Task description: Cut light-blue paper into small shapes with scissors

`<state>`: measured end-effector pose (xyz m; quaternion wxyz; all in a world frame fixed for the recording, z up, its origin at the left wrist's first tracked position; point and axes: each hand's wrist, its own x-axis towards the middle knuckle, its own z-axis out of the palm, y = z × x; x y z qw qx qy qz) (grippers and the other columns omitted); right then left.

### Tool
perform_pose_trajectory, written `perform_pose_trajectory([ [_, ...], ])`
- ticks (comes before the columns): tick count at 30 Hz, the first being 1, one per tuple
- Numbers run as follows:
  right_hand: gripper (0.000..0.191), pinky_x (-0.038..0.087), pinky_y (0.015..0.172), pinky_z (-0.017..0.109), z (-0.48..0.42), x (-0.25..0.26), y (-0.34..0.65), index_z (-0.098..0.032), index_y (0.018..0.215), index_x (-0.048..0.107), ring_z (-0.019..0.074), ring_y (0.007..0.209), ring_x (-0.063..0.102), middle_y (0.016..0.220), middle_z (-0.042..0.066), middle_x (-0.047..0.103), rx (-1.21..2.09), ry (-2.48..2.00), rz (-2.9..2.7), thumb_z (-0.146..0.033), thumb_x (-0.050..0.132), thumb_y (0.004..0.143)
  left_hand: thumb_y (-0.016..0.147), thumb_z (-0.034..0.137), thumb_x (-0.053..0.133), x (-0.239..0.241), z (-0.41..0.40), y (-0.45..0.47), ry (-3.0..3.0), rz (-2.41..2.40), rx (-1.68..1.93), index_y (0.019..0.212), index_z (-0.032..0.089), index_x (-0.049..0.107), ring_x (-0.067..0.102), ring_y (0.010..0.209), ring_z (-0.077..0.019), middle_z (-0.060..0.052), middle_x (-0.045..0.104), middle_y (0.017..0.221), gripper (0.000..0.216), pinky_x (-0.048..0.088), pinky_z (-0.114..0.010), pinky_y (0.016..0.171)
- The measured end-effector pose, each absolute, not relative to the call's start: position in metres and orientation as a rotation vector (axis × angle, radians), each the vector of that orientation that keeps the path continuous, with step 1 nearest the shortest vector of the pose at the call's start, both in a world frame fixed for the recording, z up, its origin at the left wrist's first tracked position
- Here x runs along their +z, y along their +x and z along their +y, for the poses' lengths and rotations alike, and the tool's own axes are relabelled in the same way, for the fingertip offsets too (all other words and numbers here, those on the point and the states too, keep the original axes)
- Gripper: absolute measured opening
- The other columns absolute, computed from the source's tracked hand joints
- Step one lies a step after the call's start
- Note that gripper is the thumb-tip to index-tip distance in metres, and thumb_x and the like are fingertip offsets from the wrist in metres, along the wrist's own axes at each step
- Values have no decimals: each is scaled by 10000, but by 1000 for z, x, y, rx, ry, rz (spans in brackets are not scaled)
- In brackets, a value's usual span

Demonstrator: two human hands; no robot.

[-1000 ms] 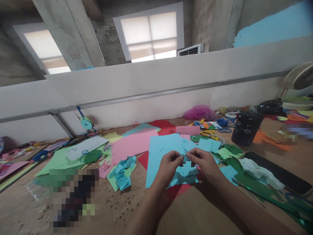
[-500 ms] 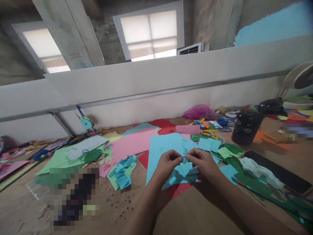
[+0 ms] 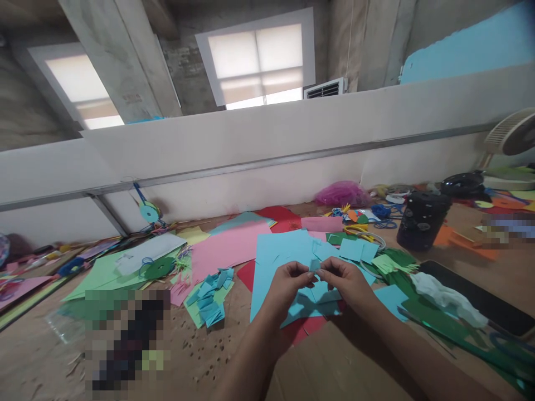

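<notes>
My left hand (image 3: 288, 284) and my right hand (image 3: 346, 281) meet over a large light blue paper sheet (image 3: 278, 259) on the brown table. Both pinch one small folded piece of light blue paper (image 3: 314, 265) between thumb and fingertips, held just above the sheet. More cut blue squares (image 3: 355, 249) lie right behind my right hand. A heap of small folded blue pieces (image 3: 211, 292) sits on a green scrap to the left of my left hand. Red paper (image 3: 298, 328) shows under the blue sheet near my wrists.
Pink sheets (image 3: 228, 245) and green sheets (image 3: 104, 270) lie left of centre. A black cylindrical container (image 3: 422, 220) stands at right, with a black phone (image 3: 485, 298), a white cloth (image 3: 447, 295) and green strips near it. A white partition (image 3: 267, 145) closes the back; a fan (image 3: 512, 133) stands far right.
My hands stayed together over the blue sheet. The small blue piece between my fingertips has been worked and now stands slightly higher between the thumbs.
</notes>
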<state>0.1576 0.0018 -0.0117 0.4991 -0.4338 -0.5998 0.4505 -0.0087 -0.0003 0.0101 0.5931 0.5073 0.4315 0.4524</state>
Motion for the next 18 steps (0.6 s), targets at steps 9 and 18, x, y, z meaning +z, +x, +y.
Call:
perform_pose_trajectory([
  [9,261,404,528,243,-2,-9,157,-199,707,583,130,558,489,629,-32,546,1008,-1096,-1563,-438,623,804,644,373,755,1,8,-8,1300,1018,1136,672,160,635,544,595,-138,-1,600,603,246,416,-268,606],
  [18,342,416,501,234,-3,-22,148,-192,810,625,132,526,544,643,-13,600,901,-1204,-1549,-455,432,910,618,353,771,54,5,-7,1357,1084,1247,684,160,652,549,616,-131,4,610,629,236,438,-265,641],
])
